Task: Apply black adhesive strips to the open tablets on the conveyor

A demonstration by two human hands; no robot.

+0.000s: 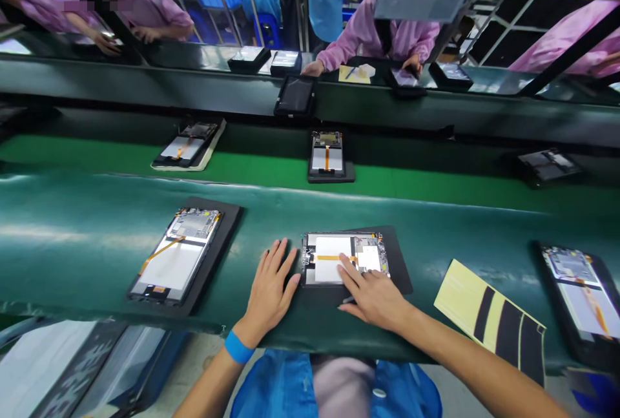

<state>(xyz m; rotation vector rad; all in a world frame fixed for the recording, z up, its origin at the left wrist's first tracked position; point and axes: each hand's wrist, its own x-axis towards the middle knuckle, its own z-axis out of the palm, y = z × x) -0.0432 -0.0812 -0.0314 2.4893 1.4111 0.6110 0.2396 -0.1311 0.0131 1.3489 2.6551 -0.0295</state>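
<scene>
An opened tablet point(334, 271) lies sideways on a black foam pad point(400, 263) in front of me, with its white battery, circuit board and orange ribbon cable point(329, 258) exposed. My right hand point(375, 295) rests over its near edge, the fingertips pressing beside the ribbon. A thin grey tool point(349, 300) pokes out between thumb and fingers; most of it is hidden by the hand. To the left of the tablet, my left hand point(274, 289) lies flat on the green bench, fingers spread and holding nothing. A blue band circles that wrist.
Another opened tablet point(174, 256) sits at left on a black pad, and one more point(581, 289) at right. Beside my right forearm is a yellow card with black strips point(489, 308). Beyond the bench, a green conveyor point(261, 163) carries several devices. Co-workers in pink sleeves point(349, 43) work opposite.
</scene>
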